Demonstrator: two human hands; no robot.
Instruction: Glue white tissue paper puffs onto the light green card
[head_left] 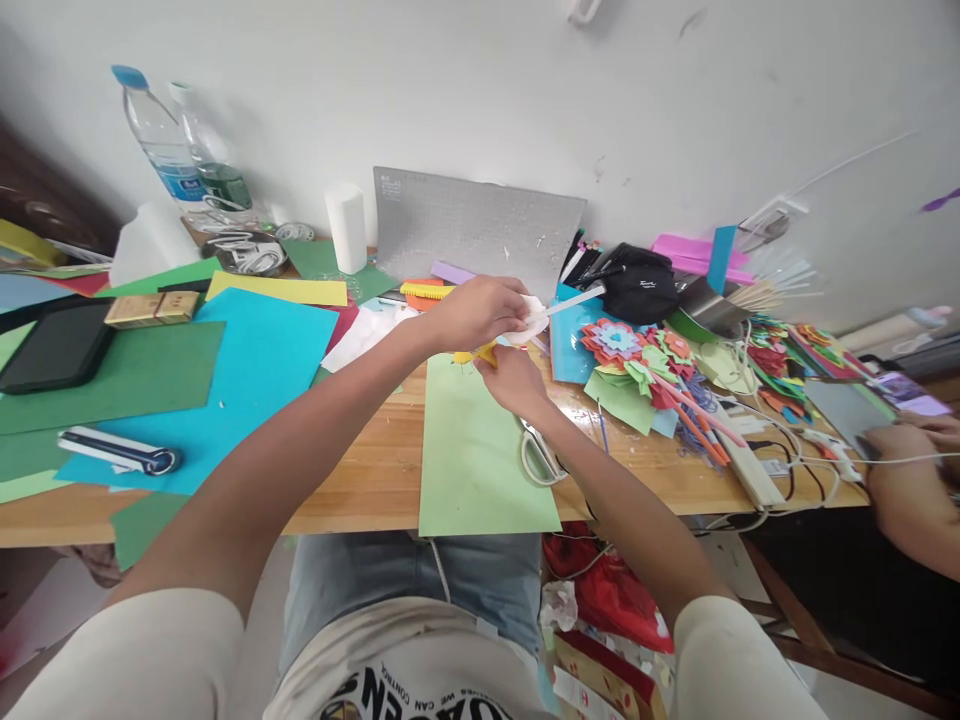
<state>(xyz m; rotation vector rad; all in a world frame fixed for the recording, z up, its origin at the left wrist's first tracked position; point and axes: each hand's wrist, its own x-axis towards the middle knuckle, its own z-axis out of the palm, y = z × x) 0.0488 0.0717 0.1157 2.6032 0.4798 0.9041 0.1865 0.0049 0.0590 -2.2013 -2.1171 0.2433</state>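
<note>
My left hand (480, 310) is closed round a white glue gun (551, 310) whose nozzle end points right over the table. Just below it, my right hand (514, 380) pinches a small yellow paper piece (480, 354), held close under the white tool. Both hands hover above a light green sheet (480, 460) lying on the wooden table (360, 480). White-handled scissors (538, 455) rest on that sheet under my right wrist.
Coloured paper sheets, a blue one (255, 380) and dark green ones, cover the left, with a cutter (120, 452) and a tablet (56, 345). Paper flowers (637, 360), pens and cables crowd the right. Bottles (169, 150) and a grey cutting mat (472, 225) stand at the wall. Another person's hand (907, 470) is at far right.
</note>
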